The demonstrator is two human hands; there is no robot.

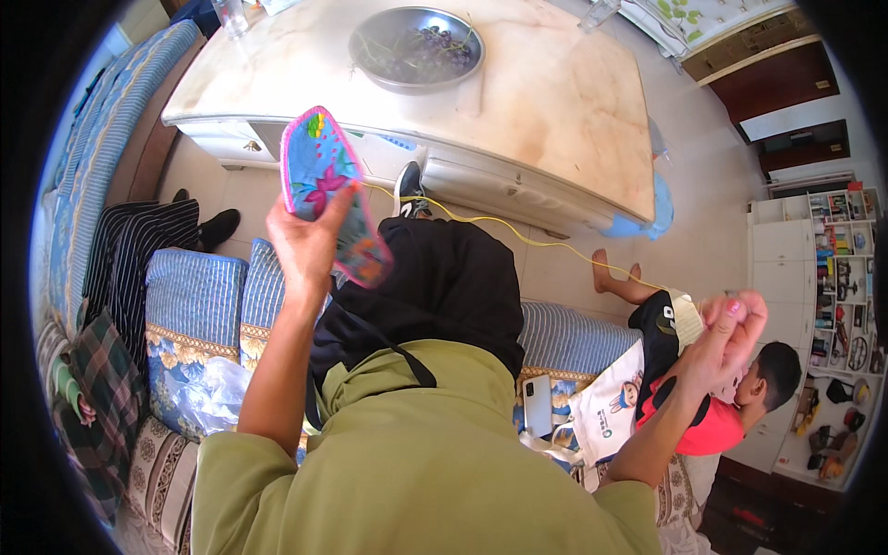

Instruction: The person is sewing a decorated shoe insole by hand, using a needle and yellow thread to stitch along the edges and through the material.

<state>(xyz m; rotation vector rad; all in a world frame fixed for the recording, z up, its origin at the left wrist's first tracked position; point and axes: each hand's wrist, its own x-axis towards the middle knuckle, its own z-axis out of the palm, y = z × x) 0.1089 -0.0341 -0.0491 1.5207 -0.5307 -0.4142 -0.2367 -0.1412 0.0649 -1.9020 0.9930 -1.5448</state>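
Pinched between thumb and fingers, my left hand [305, 236] holds an embroidered insole [326, 163] upright above my lap. It is blue with pink edging, magenta flowers and a yellow-green motif at the top. A yellow thread [485, 218] runs from the insole far across to the right, towards my right hand [728, 333]. That hand is raised out to the side with its fingers pinched together at the thread's far end. Motion blurs the fingertips, so a needle there cannot be made out.
A marble-topped table [555, 104] ahead bears a steel bowl [416, 52] with grapes [444, 45]. On the sofa are a phone [538, 406], a canvas bag [610, 409] and a plastic bag [208, 395]. One person [714, 423] sits close at right, another [104, 361] at left.
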